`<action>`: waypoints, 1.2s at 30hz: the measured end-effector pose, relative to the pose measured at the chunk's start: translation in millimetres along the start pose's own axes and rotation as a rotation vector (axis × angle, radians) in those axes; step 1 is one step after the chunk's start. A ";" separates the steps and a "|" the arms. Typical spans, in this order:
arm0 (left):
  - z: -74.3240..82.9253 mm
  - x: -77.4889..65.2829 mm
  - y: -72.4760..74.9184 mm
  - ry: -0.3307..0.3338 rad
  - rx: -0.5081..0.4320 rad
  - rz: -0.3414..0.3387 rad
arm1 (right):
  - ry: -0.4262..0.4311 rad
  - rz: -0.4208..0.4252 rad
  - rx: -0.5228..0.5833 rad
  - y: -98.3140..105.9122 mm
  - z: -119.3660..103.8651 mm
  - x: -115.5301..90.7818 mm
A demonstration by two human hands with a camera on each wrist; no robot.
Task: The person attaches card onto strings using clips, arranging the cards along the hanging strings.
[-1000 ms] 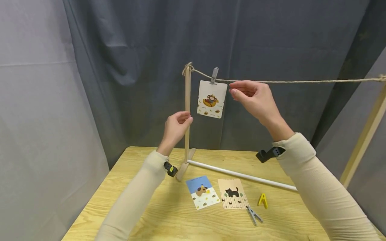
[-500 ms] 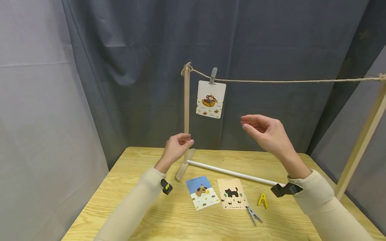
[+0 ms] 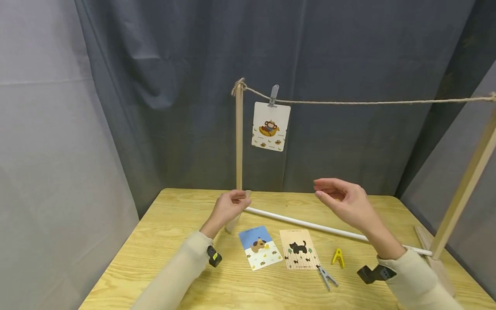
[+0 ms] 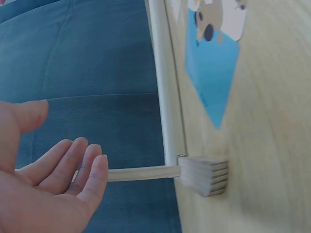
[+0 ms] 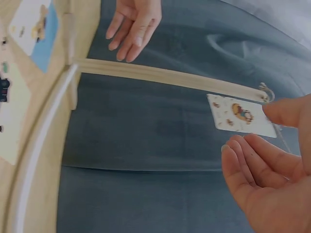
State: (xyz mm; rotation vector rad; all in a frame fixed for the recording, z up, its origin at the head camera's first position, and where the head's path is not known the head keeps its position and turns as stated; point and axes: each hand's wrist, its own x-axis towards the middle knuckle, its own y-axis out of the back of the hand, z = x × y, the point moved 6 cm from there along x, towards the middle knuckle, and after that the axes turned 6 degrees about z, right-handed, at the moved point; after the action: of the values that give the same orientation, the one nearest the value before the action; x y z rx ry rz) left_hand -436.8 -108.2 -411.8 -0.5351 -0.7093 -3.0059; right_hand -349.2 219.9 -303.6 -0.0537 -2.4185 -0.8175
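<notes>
Both hands hover over the table with nothing in them. My left hand (image 3: pixel 229 207) has loosely bent fingers and overlaps the foot of the left wooden post (image 3: pixel 239 137) in the head view. My right hand (image 3: pixel 345 201) floats above the white rod (image 3: pixel 306 224), thumb and fingers apart. A monkey card (image 3: pixel 270 127) hangs from the twine (image 3: pixel 348 103) by a grey clothespin (image 3: pixel 273 95). On the table lie a blue-and-white dog card (image 3: pixel 260 248) and a beige cat card (image 3: pixel 297 249). A second grey clothespin (image 3: pixel 327 277) touches the cat card's corner, and a yellow clothespin (image 3: pixel 338 258) lies to its right.
The wooden table (image 3: pixel 162 258) carries the frame. Its right wooden post (image 3: pixel 465 181) stands beyond my right arm, and the twine runs between both post tops. A dark curtain (image 3: pixel 186 107) hangs behind, with a light grey cloth (image 3: pixel 54 150) on the left.
Both hands have come down from near the hanging monkey card toward the table; the right hand has also shifted slightly rightward. The cards and clothespins have stayed put.
</notes>
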 end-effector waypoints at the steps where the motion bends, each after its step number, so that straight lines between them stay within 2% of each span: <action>1: -1.8 -1.2 -1.3 0.005 -0.004 -0.005 | -0.006 -0.006 -0.003 -1.9 2.7 -2.4; 8: -15.1 -8.1 -8.5 0.036 -0.036 -0.026 | -0.043 -0.039 -0.034 -14.7 22.6 -18.4; 16: -30.5 -17.3 -19.7 0.076 -0.085 -0.080 | -0.069 -0.098 -0.003 -29.4 40.8 -37.3; 22: -34.5 -21.0 -23.9 0.090 -0.048 -0.125 | -0.062 -0.128 0.044 -37.4 52.2 -50.8; 27: -41.3 -24.2 -28.2 0.100 0.014 -0.175 | -0.102 -0.176 0.069 -44.1 65.0 -63.0; 36: -51.7 -32.4 -34.0 0.113 0.009 -0.238 | -0.100 -0.266 0.083 -50.2 81.5 -80.2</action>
State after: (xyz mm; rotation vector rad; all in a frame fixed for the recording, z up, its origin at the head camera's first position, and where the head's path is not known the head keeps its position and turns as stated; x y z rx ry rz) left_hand -426.0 -102.5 -480.6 -0.2953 -0.8334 -3.2157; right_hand -335.1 236.7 -426.5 0.2713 -2.5869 -0.8460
